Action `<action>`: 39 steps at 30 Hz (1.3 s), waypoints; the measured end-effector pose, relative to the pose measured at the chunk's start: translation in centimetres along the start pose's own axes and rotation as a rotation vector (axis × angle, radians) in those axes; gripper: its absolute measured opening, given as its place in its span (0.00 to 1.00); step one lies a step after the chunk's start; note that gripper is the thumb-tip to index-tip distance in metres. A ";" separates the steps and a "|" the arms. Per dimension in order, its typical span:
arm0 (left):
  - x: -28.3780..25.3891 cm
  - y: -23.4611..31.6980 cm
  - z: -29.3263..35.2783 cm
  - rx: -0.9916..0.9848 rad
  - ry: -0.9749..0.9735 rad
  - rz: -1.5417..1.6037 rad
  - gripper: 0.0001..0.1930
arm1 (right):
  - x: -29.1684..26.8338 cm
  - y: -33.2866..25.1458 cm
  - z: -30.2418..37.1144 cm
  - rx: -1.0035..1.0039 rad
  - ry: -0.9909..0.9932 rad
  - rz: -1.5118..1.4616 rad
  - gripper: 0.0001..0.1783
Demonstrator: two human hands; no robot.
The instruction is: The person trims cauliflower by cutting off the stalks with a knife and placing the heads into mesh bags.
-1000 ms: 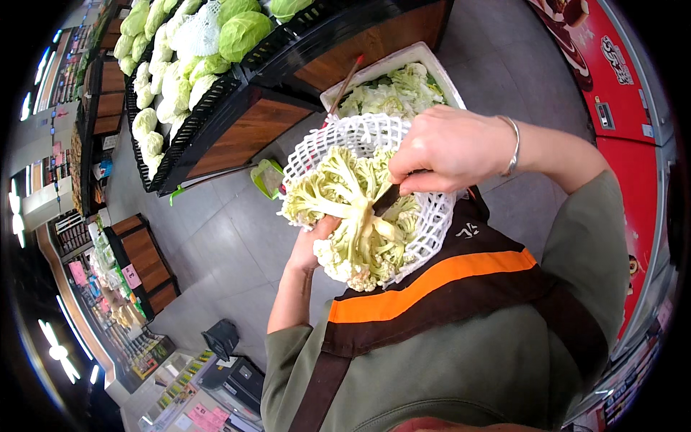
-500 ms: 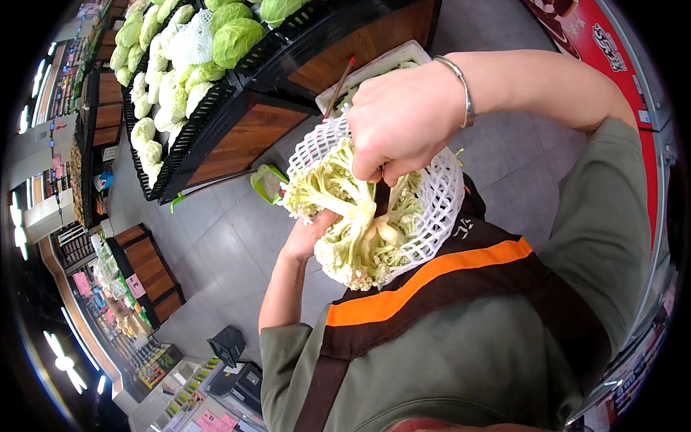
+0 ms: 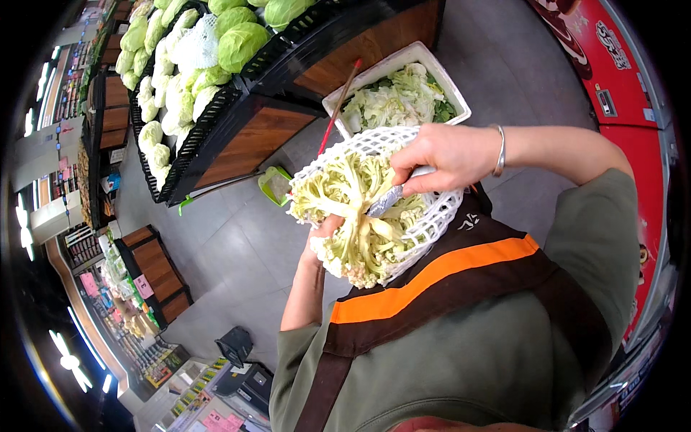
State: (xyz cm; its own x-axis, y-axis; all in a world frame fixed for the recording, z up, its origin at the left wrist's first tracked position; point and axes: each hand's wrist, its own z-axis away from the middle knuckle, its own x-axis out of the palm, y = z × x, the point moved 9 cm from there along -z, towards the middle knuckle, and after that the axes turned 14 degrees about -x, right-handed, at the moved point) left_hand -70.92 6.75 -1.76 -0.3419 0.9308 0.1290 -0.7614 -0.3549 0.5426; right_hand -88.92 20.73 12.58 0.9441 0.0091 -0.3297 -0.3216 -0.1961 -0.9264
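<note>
A loose, pale yellow-green cauliflower (image 3: pixel 353 198) lies stem-side up in front of my chest, in a white foam net (image 3: pixel 443 216). My left hand (image 3: pixel 325 232) grips the cauliflower from its near left side, most of its fingers hidden beneath the florets. Closed around the pale handle of a knife (image 3: pixel 386 201) is my right hand (image 3: pixel 439 160), over the right part of the head. The knife's silvery blade points down and left against the cut stem, and its tip is hard to make out among the stalks.
A white foam box (image 3: pixel 453 101) of leaf trimmings stands on the floor beyond my right hand, with a red stick (image 3: pixel 338 108) beside it. Cabbages (image 3: pixel 241 47) fill the black-edged display stand (image 3: pixel 259 133) at the far left. A red cabinet (image 3: pixel 626 93) is on the right.
My right hand has drawn back to the right and lower, bringing the knife's blade into sight. The foam box of trimmings shows more fully. My left hand still holds the cauliflower.
</note>
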 end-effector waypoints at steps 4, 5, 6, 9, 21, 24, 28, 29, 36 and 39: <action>1.4 -0.4 -0.4 -0.166 -0.122 0.318 0.23 | 0.4 -0.1 1.6 0.048 0.215 0.051 0.08; 1.9 0.2 -0.1 -0.158 -0.116 0.306 0.23 | 0.7 0.1 2.1 0.094 0.246 0.024 0.08; 2.5 1.0 0.4 -0.148 -0.109 0.294 0.23 | 0.8 -0.2 2.4 0.087 0.302 0.026 0.08; 2.3 2.1 0.4 0.042 -0.075 -0.002 0.23 | 1.1 -0.5 3.6 0.064 0.444 0.035 0.09; 3.7 1.8 -0.2 -0.116 -0.296 0.187 0.25 | -0.9 1.0 5.6 0.208 0.883 -0.324 0.12; 5.4 3.5 1.5 -0.110 -0.241 0.217 0.25 | -1.0 1.1 4.2 0.239 0.812 -0.330 0.09; 4.1 2.3 0.7 -0.132 -0.227 0.223 0.25 | -1.5 1.4 2.5 0.266 0.710 -0.261 0.09; 3.1 1.6 0.5 -0.145 -0.130 0.268 0.24 | -1.7 1.2 2.2 0.254 0.691 -0.216 0.09; 1.0 1.9 1.2 -0.047 0.020 0.131 0.18 | -1.4 1.6 -0.7 0.124 0.519 0.226 0.09; 1.2 2.3 1.7 -0.023 0.044 0.117 0.17 | -0.9 3.9 -1.9 0.239 0.431 0.204 0.12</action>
State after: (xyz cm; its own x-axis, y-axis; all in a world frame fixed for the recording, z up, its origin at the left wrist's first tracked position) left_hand -72.12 7.23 1.02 -0.4528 0.8784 0.1530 -0.7273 -0.4632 0.5065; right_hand -90.92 18.13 9.62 0.7891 -0.4192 -0.4489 -0.4618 0.0771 -0.8836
